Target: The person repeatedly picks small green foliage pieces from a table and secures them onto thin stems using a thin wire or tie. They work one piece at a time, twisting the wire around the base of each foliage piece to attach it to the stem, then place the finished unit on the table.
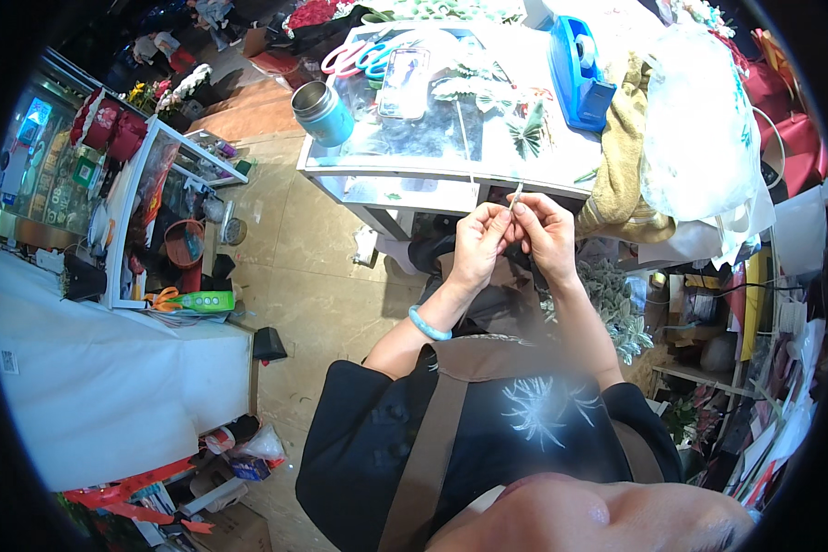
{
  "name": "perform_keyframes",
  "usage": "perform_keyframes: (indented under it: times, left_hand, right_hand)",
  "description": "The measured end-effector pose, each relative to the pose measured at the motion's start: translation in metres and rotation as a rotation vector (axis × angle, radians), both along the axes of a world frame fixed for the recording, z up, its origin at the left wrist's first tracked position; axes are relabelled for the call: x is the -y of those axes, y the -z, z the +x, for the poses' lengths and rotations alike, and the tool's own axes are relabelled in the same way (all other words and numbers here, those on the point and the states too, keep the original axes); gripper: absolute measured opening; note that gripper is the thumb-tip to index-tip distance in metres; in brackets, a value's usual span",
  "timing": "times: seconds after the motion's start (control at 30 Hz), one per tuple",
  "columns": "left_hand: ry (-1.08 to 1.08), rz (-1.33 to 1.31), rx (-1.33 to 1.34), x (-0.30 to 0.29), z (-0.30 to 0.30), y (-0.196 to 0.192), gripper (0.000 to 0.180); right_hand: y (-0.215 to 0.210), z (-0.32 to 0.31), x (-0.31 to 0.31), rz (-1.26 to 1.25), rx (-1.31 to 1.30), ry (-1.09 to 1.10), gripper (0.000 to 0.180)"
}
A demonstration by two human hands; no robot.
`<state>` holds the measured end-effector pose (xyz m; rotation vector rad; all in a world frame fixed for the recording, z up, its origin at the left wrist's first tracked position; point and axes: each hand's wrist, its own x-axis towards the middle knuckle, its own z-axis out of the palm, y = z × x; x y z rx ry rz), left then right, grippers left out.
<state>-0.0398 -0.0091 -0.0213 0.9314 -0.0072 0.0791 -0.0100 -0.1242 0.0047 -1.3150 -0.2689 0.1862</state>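
My left hand (481, 243) and my right hand (549, 241) meet in front of the table's near edge, fingertips pinched together. Between them they grip a thin, pale stem-like piece (518, 194), whose tip sticks up past my fingers. Its lower part is hidden by my fingers, and its exact kind is too small to make out. Just beyond, a striped green leaf (528, 136) lies on the white table (386, 172). More variegated leaf sprigs (474, 86) are spread farther back.
On the table are a blue tape dispenser (580, 78), a light-blue metal cup (323, 115), a phone (403, 85) and scissors (345, 58). An olive cloth (619, 175) and a plastic bag (699, 129) hang at the right edge. A white-covered counter (110, 377) stands at left.
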Motion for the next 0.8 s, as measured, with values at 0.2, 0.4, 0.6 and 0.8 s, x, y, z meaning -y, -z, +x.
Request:
perform_keyframes:
  times: [0.2, 0.4, 0.6, 0.8]
  left_hand:
    - [0.265, -0.021, 0.003, -0.009, 0.004, 0.000, 0.018]
    - [0.052, 0.193, -0.043, 0.002, 0.003, -0.002, 0.019]
    - [0.061, 0.159, 0.011, 0.002, -0.002, 0.000, 0.020]
    - [0.393, -0.041, -0.011, -0.007, 0.001, 0.000, 0.023]
  right_hand:
    - [-0.002, 0.011, 0.017, 0.070, -0.148, -0.160, 0.014]
    - [-0.001, 0.008, 0.015, -0.031, -0.012, -0.007, 0.013]
    - [-0.005, 0.010, 0.017, 0.018, -0.055, -0.090, 0.013]
    - [-0.004, 0.015, 0.032, 0.085, -0.073, -0.223, 0.011]
